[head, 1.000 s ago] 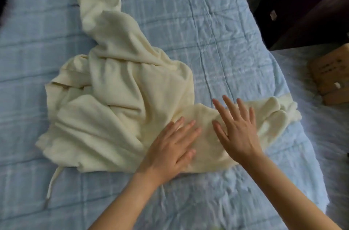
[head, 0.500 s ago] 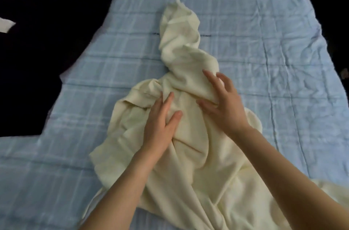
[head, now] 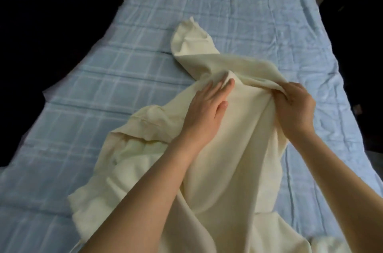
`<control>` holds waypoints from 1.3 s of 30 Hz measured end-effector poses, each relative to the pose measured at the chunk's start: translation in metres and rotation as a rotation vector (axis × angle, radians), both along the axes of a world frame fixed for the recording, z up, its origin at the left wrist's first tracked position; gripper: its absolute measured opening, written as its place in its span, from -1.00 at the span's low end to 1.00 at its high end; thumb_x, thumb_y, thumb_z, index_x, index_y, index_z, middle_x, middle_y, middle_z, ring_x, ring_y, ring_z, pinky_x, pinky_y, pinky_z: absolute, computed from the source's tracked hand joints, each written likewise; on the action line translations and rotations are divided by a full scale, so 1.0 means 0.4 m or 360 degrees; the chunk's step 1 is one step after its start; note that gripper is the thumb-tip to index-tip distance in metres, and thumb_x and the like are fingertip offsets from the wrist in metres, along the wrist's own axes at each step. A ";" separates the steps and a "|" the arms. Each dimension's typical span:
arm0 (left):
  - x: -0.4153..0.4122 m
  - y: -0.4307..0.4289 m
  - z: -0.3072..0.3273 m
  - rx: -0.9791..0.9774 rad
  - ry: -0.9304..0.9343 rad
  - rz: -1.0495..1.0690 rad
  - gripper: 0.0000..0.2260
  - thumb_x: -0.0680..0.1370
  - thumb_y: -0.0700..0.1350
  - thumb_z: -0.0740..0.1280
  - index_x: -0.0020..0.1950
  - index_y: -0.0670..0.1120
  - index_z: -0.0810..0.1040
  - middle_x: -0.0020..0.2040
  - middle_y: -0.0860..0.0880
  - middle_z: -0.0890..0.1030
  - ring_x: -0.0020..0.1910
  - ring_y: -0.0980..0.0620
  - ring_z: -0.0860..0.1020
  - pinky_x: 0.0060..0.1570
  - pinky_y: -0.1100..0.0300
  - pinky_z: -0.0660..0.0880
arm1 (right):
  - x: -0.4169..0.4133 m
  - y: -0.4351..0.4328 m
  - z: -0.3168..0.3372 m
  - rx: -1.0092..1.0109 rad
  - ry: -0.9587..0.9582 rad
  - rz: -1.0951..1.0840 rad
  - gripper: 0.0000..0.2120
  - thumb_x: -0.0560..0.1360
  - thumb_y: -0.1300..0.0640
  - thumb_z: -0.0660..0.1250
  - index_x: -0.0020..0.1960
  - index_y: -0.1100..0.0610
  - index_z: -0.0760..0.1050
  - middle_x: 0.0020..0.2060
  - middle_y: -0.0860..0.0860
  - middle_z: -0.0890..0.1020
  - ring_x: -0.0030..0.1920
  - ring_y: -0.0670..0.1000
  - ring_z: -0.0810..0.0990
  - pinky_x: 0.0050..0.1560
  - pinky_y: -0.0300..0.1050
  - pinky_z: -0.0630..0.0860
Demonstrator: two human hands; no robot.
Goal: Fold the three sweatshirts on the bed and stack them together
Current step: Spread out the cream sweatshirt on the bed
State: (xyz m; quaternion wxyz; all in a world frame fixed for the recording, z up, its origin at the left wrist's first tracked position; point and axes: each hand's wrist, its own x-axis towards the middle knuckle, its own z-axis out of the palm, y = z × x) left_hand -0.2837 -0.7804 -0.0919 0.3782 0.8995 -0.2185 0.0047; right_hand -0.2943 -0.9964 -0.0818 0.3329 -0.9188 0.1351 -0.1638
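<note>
A cream sweatshirt (head: 232, 161) lies crumpled in the middle of the bed, one sleeve (head: 192, 45) reaching away from me. My left hand (head: 207, 111) rests flat on the cloth near the base of that sleeve, fingers together and partly under a fold. My right hand (head: 294, 107) is closed on a bunched ridge of the same sweatshirt, at its right side, lifting it a little. A black sweatshirt (head: 47, 41) is spread over the bed's far left. No third sweatshirt is in view.
The bed (head: 238, 3) has a light blue checked sheet, wrinkled on the right. Its right edge drops to dark floor or furniture (head: 356, 45). Bare sheet lies between the two garments and beyond the cream sleeve.
The view has shifted left and up the bed. My right hand went from lying open on the cloth to pinching a fold farther right; my left hand slid up toward the sleeve's base.
</note>
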 end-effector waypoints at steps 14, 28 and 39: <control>-0.214 0.120 -0.163 0.0538 0.0232 0.0142 -0.45 0.60 0.13 0.09 0.54 -0.08 0.29 0.56 -0.15 0.24 0.54 -0.13 0.21 0.50 -0.07 0.12 | -0.252 0.192 -0.158 -0.0224 0.0615 0.0534 -0.52 0.67 -0.12 0.06 0.58 -0.23 0.09 0.60 -0.12 0.11 0.62 0.12 -0.06 0.54 0.21 0.09; -0.292 0.241 -0.134 0.0830 0.0208 0.0006 -0.38 0.53 0.27 -0.21 0.59 0.16 0.04 0.61 0.10 0.06 0.60 0.02 0.00 0.53 0.01 -0.15 | -0.260 -0.025 -0.051 -0.0050 0.0469 0.0036 -0.59 0.64 0.23 0.17 0.48 0.13 0.42 0.46 0.17 0.41 0.45 0.12 0.39 0.39 -0.22 0.27; -0.336 0.231 -0.128 0.0254 -0.0095 0.0142 -0.79 0.55 -0.17 0.39 0.15 -0.18 0.67 0.36 -0.26 0.51 0.28 -0.31 0.51 0.26 -0.27 0.41 | -0.365 0.217 -0.079 -0.0770 0.0437 0.0875 -0.60 0.65 -0.03 0.19 0.46 -0.04 0.43 0.52 -0.02 0.36 0.56 0.14 0.22 0.53 0.30 0.03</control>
